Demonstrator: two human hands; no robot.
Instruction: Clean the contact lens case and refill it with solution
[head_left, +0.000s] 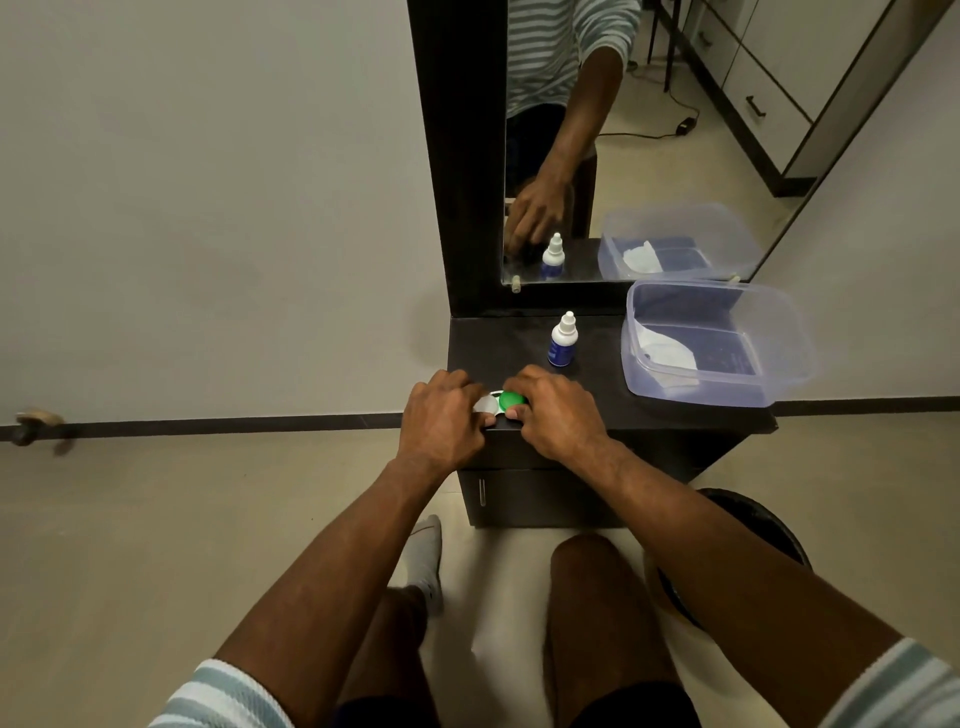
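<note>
Both hands are down at the near left edge of the dark table (675, 410), working on the contact lens case (500, 404). The left hand (441, 421) has its fingers curled over the white cap (484, 404), holding that side down. The right hand (558, 410) is pinching the green cap (513, 400), fingers on top, thumb at the near edge. A bit farther back stands the solution bottle (561, 340), upright. Off to the right sits a clear plastic tub (717, 345) with a tissue (665, 347) in it, and the mirror (623, 135) is behind all that.
</note>
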